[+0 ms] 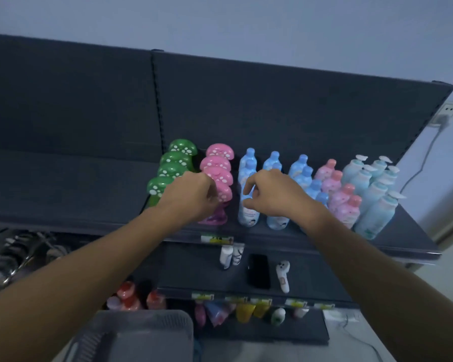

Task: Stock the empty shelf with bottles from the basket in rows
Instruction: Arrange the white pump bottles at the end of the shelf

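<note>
The dark shelf (408, 239) holds rows of bottles: green mushroom-capped bottles (173, 163), pink mushroom-capped bottles (217, 163), blue bottles (298, 165), pink bottles (335, 184) and teal pump bottles (372, 189). My left hand (191, 197) has its fingers curled against the cap of the front pink mushroom bottle (224, 195). My right hand (272, 194) curls thumb and fingers round the top of the front blue bottle (249, 215) in the leftmost blue row. The grey basket (141, 333) sits below, near my body; its contents are not visible.
The left shelf section (63, 184) is bare. On the shelf below lie a black phone (259, 270), a white handheld device (283, 275) and small white tubes (230, 254). Metal utensils (11, 257) hang at the left. A plugged wall socket (447, 113) is at the right.
</note>
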